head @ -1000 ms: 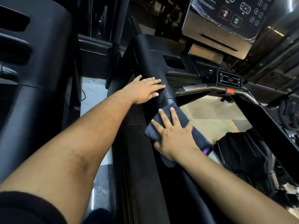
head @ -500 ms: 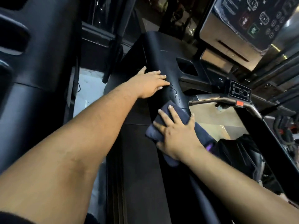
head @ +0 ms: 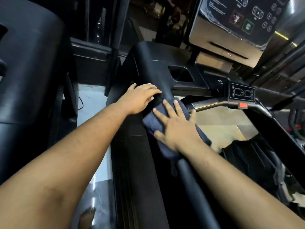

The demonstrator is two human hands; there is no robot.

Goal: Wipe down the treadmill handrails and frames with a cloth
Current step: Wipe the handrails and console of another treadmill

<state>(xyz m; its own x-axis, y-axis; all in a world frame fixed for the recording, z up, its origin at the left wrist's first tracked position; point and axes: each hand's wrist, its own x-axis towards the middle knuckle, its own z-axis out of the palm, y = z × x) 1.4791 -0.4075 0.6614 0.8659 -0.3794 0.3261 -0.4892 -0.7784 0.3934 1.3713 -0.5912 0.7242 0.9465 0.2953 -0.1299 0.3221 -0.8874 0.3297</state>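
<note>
A dark blue-grey cloth (head: 156, 122) is draped over the black left handrail (head: 189, 182) of the treadmill. My right hand (head: 175, 128) lies flat on the cloth with fingers spread, pressing it onto the rail just below the console housing (head: 153, 70). My left hand (head: 140, 98) rests palm down on the black housing to the left of the cloth, fingers together, holding nothing. A silver crossbar (head: 208, 103) with a small control pad (head: 241, 92) and a red button (head: 243, 105) runs to the right.
The display console (head: 239, 19) hangs at the upper right. A neighbouring machine's black body (head: 28, 71) fills the left side, with pale floor (head: 90, 100) between the two. The treadmill's black motor cover (head: 247, 156) lies low on the right.
My right hand and the cloth have slid up the handrail, closer to my left hand and the console housing. The view has shifted slightly; my left hand stays on the housing.
</note>
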